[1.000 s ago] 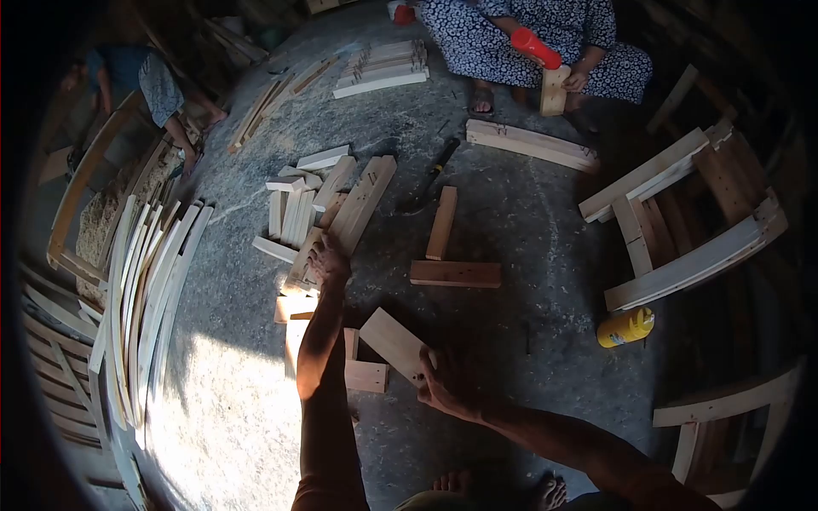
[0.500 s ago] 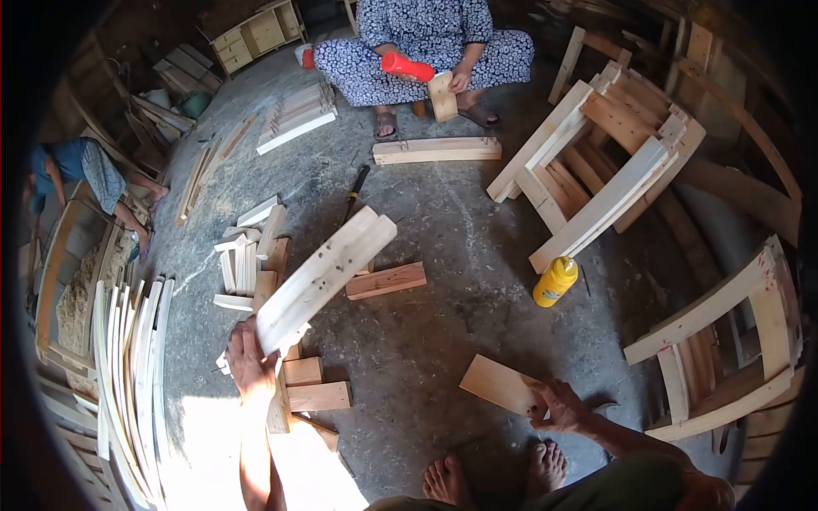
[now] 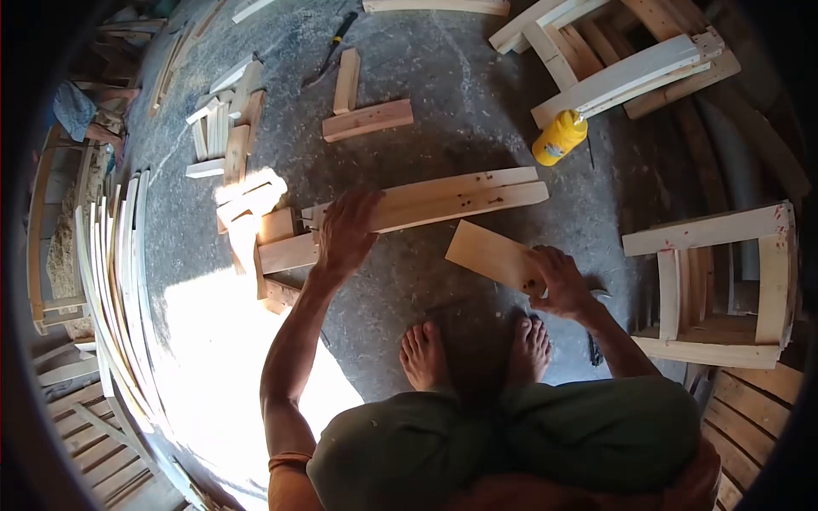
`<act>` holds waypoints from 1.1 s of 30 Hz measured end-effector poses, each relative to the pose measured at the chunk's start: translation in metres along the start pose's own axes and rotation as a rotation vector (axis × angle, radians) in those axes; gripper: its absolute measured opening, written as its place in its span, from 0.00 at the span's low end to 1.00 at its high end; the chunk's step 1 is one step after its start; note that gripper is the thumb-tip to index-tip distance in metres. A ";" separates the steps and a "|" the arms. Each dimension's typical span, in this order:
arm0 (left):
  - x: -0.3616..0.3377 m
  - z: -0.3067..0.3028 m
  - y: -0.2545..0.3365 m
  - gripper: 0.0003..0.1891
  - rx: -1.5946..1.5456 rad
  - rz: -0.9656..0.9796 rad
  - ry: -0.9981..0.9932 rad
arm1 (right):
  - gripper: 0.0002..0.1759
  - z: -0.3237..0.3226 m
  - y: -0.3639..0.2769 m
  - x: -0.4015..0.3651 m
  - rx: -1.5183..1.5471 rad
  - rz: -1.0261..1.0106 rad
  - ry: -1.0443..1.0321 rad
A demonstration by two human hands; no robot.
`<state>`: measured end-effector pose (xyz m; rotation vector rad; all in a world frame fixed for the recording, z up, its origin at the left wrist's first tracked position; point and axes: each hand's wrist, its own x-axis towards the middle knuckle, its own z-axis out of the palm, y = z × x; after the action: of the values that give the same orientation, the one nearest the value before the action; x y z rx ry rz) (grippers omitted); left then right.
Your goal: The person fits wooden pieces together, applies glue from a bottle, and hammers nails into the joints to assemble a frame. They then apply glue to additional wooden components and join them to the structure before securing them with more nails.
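Note:
My left hand [image 3: 348, 228] is closed over the left end of a pair of long wooden boards [image 3: 460, 198]. They lie side by side and low over the floor, with dark nail holes or knots near their right end. Below them, my right hand [image 3: 561, 279] grips the right end of a short, flat wooden board [image 3: 487, 254] with dark holes by the fingers. Short wood blocks [image 3: 288, 253] lie just left of my left hand. A tool with a metal head and black handle [image 3: 596, 347] rests partly hidden behind my right forearm.
A yellow bottle [image 3: 561, 138] stands near a wooden frame [image 3: 622, 77] at upper right; another frame [image 3: 711, 241] is below it. A pile of wood pieces [image 3: 223, 128], loose blocks [image 3: 368, 121] and a black-handled tool [image 3: 332, 49] lie ahead. Long strips [image 3: 119, 281] line the left.
My left hand has brought the long boards down and rightward, from a raised slant to nearly level. My right hand still holds the short board. The view has tilted down, so the seated person is out of sight.

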<state>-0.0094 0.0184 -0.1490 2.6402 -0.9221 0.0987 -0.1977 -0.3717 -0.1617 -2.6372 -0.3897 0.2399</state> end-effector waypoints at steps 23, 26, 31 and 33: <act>-0.055 0.048 0.136 0.46 -0.624 0.072 -0.322 | 0.48 -0.039 -0.055 0.055 0.080 -0.231 -0.301; -0.066 0.029 0.127 0.53 -0.583 -0.147 -0.327 | 0.47 -0.023 -0.052 0.084 0.208 -0.275 -0.343; -0.102 0.019 0.092 0.52 -0.496 -0.359 -0.203 | 0.40 0.004 -0.073 0.149 0.293 -0.332 -0.011; -0.121 0.016 0.089 0.50 -0.542 -0.540 -0.226 | 0.37 0.028 -0.066 0.165 0.049 -0.333 0.197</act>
<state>-0.1599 0.0190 -0.1588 2.3040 -0.2110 -0.5134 -0.0634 -0.2524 -0.1719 -2.4704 -0.7326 -0.1149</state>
